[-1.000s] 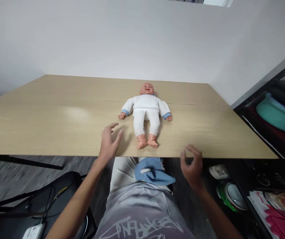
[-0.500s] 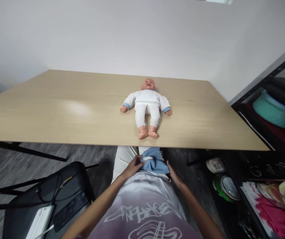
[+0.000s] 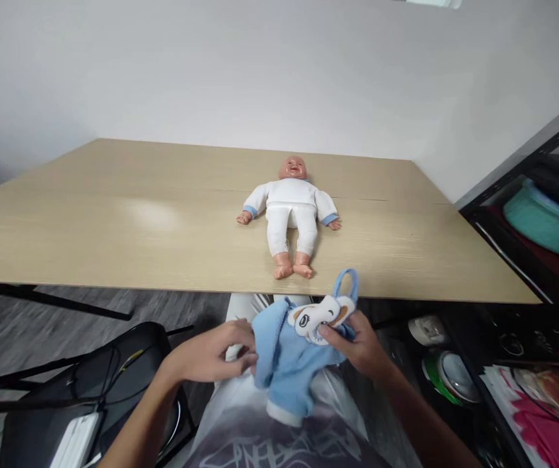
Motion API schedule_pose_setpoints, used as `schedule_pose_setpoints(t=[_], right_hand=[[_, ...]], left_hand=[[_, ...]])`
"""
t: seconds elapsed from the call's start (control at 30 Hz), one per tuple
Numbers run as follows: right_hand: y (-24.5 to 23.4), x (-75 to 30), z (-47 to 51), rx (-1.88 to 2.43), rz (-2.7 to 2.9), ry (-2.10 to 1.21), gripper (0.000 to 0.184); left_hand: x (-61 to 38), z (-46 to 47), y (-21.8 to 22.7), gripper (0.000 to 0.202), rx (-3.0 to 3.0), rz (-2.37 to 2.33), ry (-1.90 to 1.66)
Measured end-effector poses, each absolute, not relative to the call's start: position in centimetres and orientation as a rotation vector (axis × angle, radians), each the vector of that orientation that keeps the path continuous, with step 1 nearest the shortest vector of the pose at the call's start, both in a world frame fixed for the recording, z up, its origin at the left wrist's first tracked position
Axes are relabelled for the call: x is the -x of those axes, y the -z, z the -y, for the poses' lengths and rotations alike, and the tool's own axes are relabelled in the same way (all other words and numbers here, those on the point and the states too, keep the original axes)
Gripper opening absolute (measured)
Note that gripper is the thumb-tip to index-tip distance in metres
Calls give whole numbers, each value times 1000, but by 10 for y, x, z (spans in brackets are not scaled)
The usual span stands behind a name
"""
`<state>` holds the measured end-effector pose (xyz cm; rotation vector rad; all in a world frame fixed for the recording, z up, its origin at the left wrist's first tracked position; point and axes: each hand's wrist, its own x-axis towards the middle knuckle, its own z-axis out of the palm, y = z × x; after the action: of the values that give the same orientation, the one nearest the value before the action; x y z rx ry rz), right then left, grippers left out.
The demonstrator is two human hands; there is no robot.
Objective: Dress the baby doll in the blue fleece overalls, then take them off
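Pale blue doll overalls (image 3: 286,364) hang over my lap, just in front of the table edge. They have a white-and-brown animal face on the bib, a looped blue strap on top and a white cuff below. The bib is pinched by my right hand (image 3: 362,344), thumb across the animal face. At the opposite edge of the cloth, my left hand (image 3: 218,354) has its fingers curled on the fabric, some of them hidden. A baby doll (image 3: 292,201) in a white outfit with blue cuffs lies face up on the table, feet towards me.
The light wooden table (image 3: 114,214) stands against a white wall. A black chair (image 3: 133,364) with cables and a white power strip (image 3: 75,439) is at lower left. On the right, a black shelf unit holds a teal basin (image 3: 550,221), tins and a pink cloth (image 3: 547,422).
The overalls have been lifted from my lap and opened out, showing the animal-face bib and strap. Both hands rose with them. The doll stays in place on the table.
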<state>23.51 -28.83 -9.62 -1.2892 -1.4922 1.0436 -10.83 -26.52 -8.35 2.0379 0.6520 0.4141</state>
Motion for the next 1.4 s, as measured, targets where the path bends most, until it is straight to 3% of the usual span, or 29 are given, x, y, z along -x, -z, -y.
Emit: schedule_pose_setpoints(t=[0.07,0.13,0.17,0.2,0.3,0.37,0.43,0.53,0.7,0.83,0.9,1.0,1.13,1.27,1.4], right_hand=[[54,-235,268,1106,1573,-1118,32],[16,-233,241,968,1602,-1200,37],[-2,-231,227,901,1634,-1237,35],[-19,-229,212,851,1663,-1263,34],[-59,-220,171,744,1792,-1264,33],[-76,-215,148,703,1859,-1187,36],[-87,-212,128,696,1876,-1103,39],[-93,-213,100,657,1848,-1026,39],[-93,-226,53,427,1744,-1090,40],[-85,-245,18,383,1768,-1166,30],[-79,-256,1,459,1773,-1083,34],[-70,-272,-21,575,1789,-907,46],[-68,-280,-34,552,2046,-934,56],[-70,-271,-27,428,2348,-857,46],[-62,-269,-20,397,2130,-873,38]], left_hand=[[106,248,49,34,-2097,-650,-697],[96,221,20,16,-2115,-715,-1086],[90,205,7,17,-2113,-716,-1219],[84,186,-5,34,-2114,-655,-1291],[67,126,-37,63,-2054,-363,-1127],[60,89,-55,65,-2033,-237,-991],[56,60,-71,53,-2040,-209,-860],[54,32,-91,32,-2104,-240,-777],[52,8,-108,35,-2194,-245,-953],[55,-5,-103,24,-2186,-185,-981],[57,-10,-97,17,-2205,-103,-1033],[57,-17,-89,19,-2257,-38,-1117],[49,-22,-83,20,-2285,-62,-1148],[46,-24,-81,15,-2262,-282,-1224],[57,-35,-83,31,-2202,-490,-908]])
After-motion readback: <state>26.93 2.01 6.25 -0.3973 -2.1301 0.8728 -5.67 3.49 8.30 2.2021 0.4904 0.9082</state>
